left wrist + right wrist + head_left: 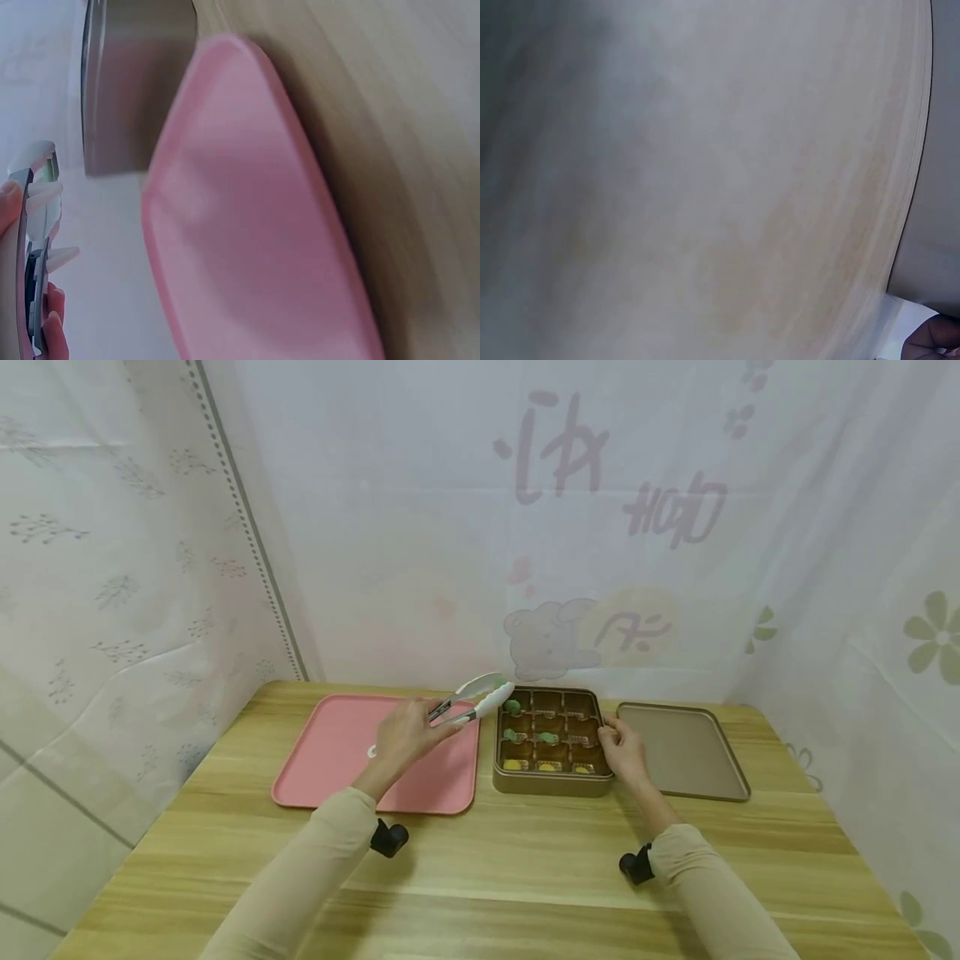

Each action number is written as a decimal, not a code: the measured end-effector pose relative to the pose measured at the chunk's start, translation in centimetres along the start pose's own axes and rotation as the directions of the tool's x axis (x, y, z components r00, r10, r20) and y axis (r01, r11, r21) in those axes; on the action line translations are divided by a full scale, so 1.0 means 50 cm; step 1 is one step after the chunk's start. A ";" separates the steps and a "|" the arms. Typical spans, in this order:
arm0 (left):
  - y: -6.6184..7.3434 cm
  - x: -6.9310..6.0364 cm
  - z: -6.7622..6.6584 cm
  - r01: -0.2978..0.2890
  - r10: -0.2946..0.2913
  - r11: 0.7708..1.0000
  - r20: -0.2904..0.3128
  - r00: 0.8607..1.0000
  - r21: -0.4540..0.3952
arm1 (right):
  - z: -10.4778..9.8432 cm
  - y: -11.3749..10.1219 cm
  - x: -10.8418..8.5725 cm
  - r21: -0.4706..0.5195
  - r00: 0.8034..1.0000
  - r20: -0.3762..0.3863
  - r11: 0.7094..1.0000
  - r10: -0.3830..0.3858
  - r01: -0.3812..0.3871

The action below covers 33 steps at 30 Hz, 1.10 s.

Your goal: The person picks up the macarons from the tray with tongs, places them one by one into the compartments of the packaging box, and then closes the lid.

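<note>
My left hand [405, 731] grips a pair of tongs [492, 700] with white scalloped tips, held above the pink tray's right edge beside the box. A small green piece [51, 169] shows between the tips in the left wrist view; its kind is unclear. The brown-gold box [551, 785] has a divided insert. Green pieces [547, 737] sit in some back-left and middle compartments, and yellow pieces [512, 765] in the front row. At the box's right side, my right hand [625, 753] holds the rim with thumb and fingers. Only its fingertips show in the right wrist view.
The pink tray [431, 789] lies flat left of the box, with a small white mark partly behind my left hand. On the right lies a flat brown-gold lid [678, 752]. Patterned curtains [390, 527] stand behind and beside the wooden table [510, 868].
</note>
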<state>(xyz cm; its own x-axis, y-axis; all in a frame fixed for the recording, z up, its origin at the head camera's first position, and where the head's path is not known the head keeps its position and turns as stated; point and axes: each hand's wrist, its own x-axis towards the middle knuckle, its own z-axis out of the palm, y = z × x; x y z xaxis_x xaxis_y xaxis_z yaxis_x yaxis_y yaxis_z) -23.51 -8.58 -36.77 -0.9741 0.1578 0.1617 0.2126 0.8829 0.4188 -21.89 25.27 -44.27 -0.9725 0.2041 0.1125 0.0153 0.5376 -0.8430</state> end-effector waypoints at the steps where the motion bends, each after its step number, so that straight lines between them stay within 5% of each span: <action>1: 0.008 0.004 0.005 -0.005 0.005 1.000 0.002 1.000 -0.007 | 0.000 -0.003 -0.001 -0.003 1.000 0.002 1.000 0.008 -0.008; 17: 0.097 0.036 0.066 -0.051 0.050 0.999 0.043 0.998 0.015 | 0.009 -0.002 0.000 -0.007 1.000 0.004 1.000 0.014 -0.014; 33: 0.128 0.047 0.090 -0.038 0.034 0.997 0.061 0.998 0.063 | 0.003 0.000 0.003 -0.007 1.000 -0.029 1.000 0.004 -0.004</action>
<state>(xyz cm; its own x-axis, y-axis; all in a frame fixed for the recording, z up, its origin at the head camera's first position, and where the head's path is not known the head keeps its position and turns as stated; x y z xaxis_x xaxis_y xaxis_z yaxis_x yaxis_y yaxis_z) -24.80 -0.56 -37.75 -0.9691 0.2150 0.1210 0.2445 0.9023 0.3551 -22.06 25.17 -44.33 -0.9652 0.2300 0.1248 0.0207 0.5425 -0.8398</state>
